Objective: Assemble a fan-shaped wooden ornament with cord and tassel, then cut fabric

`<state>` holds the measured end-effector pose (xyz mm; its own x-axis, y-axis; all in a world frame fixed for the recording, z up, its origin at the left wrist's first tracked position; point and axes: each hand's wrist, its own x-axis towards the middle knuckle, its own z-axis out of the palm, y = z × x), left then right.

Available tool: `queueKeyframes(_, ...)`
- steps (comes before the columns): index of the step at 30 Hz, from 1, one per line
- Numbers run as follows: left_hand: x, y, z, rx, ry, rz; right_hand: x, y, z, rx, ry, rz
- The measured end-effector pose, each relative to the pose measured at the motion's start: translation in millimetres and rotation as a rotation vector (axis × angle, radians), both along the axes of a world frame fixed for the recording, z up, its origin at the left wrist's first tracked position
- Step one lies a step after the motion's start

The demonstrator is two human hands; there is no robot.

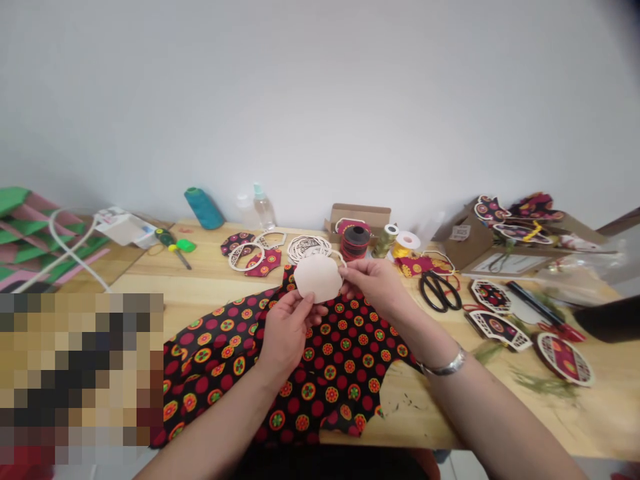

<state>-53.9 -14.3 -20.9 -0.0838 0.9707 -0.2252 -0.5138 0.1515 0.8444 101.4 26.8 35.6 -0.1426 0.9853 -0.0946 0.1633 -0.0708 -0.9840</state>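
Observation:
A pale, flat piece with a rounded, lobed outline (318, 280), like card or thin board, is held up between my hands. My left hand (290, 327) pinches its lower edge, thumb on the near face. At its right edge, the fingers of my right hand (367, 280) are closed on it; a bracelet circles that wrist. Below both hands spreads a black cloth with red dots and orange flower rounds (325, 353). Just behind the piece lies a stack of pale cut-out frames (306, 247).
Black-handled scissors (440, 291) lie right of my right hand. Thread spools stand behind, including a red-and-black one (355, 243) and a teal cone (204, 208). A screwdriver (173, 247) rests at left. Finished fabric-backed ornaments (565, 358) and a cardboard box (480, 247) sit at right.

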Motion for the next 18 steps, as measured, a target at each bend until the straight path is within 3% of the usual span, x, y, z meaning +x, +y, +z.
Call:
queueKeyframes(2, 0, 0, -0.7, -0.026, 0.019, -0.008, -5, 14, 2.6, 0.171, -0.123, -0.092)
queueKeyframes(4, 0, -2, -0.9, -0.053, 0.076, -0.062, -12, 32, 4.5, 0.439, -0.355, -0.159)
queueKeyframes(7, 1, -5, -1.0, -0.067, 0.238, -0.246, -28, 55, 3.2, 0.775, -0.875, -0.018)
queueKeyframes(8, 1, -7, -1.1, -0.057, 0.297, -0.307, -33, 60, 1.8, 0.803, -1.028, 0.083)
queueKeyframes(10, 1, -9, -1.6, -0.02, 0.387, -0.395, -43, 66, -0.9, 0.798, -1.132, 0.185)
queueKeyframes(14, 2, -10, -1.5, 0.01, 0.408, -0.448, -43, 63, 1.1, 0.774, -1.146, 0.255)
queueKeyframes(18, 3, -11, 0.4, 0.024, 0.377, -0.447, -9, 42, 10.0, 0.76, -1.087, 0.247)
